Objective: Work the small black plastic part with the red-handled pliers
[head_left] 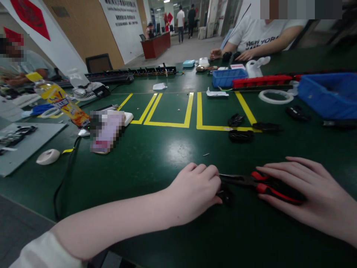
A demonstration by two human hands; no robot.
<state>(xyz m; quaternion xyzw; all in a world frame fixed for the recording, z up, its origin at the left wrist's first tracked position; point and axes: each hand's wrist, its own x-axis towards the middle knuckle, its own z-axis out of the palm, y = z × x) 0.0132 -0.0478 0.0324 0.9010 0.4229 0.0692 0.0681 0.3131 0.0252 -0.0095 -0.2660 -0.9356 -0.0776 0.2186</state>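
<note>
My left hand [196, 195] is closed around a small black part [226, 195], mostly hidden by the fingers and too dark to name. Red-and-black long-nose pliers [272, 186] lie across to the right, their jaws pointing left at that part. The jaw tips pass behind my left fingers, so I cannot see whether they touch the part. My right hand [312, 193] is wrapped over the pliers' handles, thumb along the near one and fingers on the far one. Beyond the hands several black plastic pieces [241, 136] rest near the yellow tape.
Yellow tape [167, 124] marks boxes on the green table [156, 156]. At left are a phone [107, 132], a drink bottle [63, 102] and a black cable [65, 175]. Blue bins [329, 95] and a white ring [276, 96] stand right. A person in a white shirt [267, 35] sits opposite.
</note>
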